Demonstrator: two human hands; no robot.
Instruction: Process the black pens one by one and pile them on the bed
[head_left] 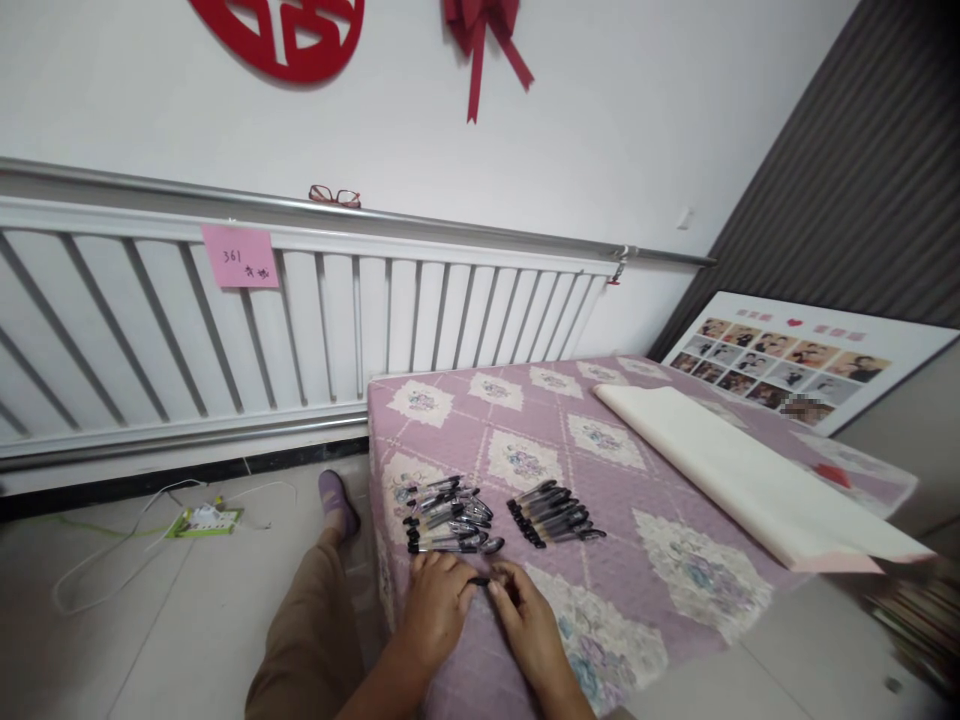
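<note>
My left hand (436,602) is closed near the front edge of the bed-like surface. A short black piece (478,581), which looks like the end of a pen, sticks out of it toward my right hand. My right hand (528,618) pinches at the other side of this black end; the rest of the pen is hidden by my fingers. Just beyond my left hand lies a loose pile of clear-barrelled pens (448,520) with black ends. To its right, a second group of pens (553,513) lies side by side in a slanted row.
A purple floral cloth (480,440) covers the surface. Across its right part lies a large cream sheet (735,470), partly rolled. Behind is a white radiator (420,310) with glasses (335,196) on the pipe above. On the floor at left sits a power strip (204,518) with cables.
</note>
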